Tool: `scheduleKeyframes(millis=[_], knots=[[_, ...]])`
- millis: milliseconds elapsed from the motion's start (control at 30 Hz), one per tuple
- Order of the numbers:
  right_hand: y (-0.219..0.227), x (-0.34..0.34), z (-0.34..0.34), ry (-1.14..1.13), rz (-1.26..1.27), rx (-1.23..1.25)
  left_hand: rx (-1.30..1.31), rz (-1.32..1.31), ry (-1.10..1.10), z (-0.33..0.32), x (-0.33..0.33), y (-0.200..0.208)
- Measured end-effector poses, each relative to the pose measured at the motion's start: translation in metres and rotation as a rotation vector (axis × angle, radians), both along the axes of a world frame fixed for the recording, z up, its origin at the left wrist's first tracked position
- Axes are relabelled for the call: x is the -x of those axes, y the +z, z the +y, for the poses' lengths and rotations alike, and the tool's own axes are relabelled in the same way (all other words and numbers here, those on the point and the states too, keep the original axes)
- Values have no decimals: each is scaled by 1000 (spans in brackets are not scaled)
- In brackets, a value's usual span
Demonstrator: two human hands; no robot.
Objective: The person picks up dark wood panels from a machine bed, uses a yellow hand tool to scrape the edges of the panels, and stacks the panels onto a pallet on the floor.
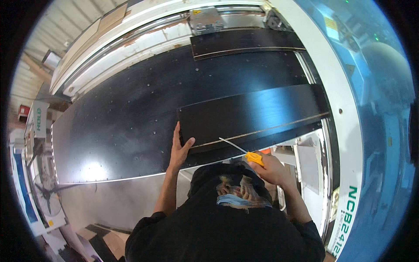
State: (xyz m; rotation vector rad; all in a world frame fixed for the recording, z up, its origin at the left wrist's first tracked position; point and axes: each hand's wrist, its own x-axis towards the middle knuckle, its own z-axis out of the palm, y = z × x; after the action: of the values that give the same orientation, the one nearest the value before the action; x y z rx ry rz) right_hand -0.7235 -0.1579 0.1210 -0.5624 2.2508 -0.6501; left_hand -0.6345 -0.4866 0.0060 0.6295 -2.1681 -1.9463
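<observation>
A dark rectangular board (248, 111) lies on the black table (118, 113) of a large machine, with a thin pale line along its near edge. Against the board's left end rests my left hand (178, 150), fingers stretched along the side and thumb at the near corner. In my right hand (271, 169) is a screwdriver (254, 157), gripped by its yellow handle. Its thin metal shaft points up and left, and the tip appears to be at the board's near edge, by the pale line. Whether the tip touches cannot be made out.
Another dark board (248, 43) lies at the table's far side, below a metal rail carriage (206, 19). A white machine beam (334, 83) crosses the right side, with blue panels beyond. A fan (46, 192) stands at left; wood offcuts (114, 242) lie lower left.
</observation>
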Motion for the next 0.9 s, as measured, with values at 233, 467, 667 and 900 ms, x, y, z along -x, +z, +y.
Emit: scheduleKeyframes(millis=[233,467,667,900], knots=[[21,43,-37,107,38,-31,107,-76,91,2,3,8],[4,118,-18,-100,494,-28,620,-183,186,-29,56,38],[9,167,19,-302,514,-16,893,-65,-104,-41,192,62],[38,163,-13,-81,-236,241,894,-19,-377,-39,420,4]])
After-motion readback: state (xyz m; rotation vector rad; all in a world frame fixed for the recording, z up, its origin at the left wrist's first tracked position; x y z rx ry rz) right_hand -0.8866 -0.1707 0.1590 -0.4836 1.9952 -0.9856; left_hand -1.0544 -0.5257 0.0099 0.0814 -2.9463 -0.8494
